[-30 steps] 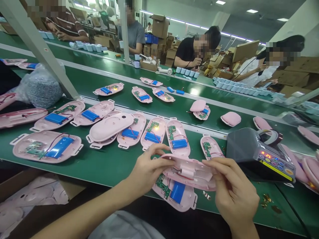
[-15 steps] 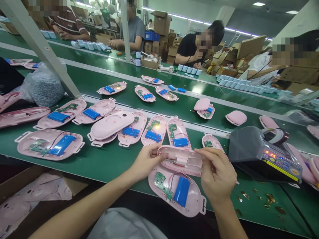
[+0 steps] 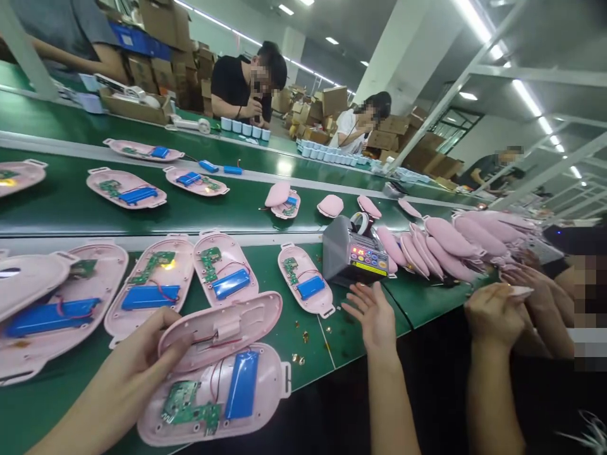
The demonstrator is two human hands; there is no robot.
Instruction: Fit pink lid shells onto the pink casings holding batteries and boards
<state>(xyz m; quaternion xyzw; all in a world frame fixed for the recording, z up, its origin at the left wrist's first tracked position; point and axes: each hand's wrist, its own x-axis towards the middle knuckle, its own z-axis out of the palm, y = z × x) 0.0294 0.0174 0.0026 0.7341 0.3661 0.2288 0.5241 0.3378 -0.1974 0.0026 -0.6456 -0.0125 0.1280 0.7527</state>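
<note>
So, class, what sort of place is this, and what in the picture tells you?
Most likely an electronics assembly line in a factory. Long green belts carry rows of open pink casings with blue batteries and circuit boards, several people work along them, and cardboard boxes are stacked behind.

The left hand (image 3: 137, 354) clasps the pink cover (image 3: 222, 325) at its left end, forearm stretched in from below. The right hand (image 3: 372, 313) hovers flat, fingers spread, well right of that cover.
</note>
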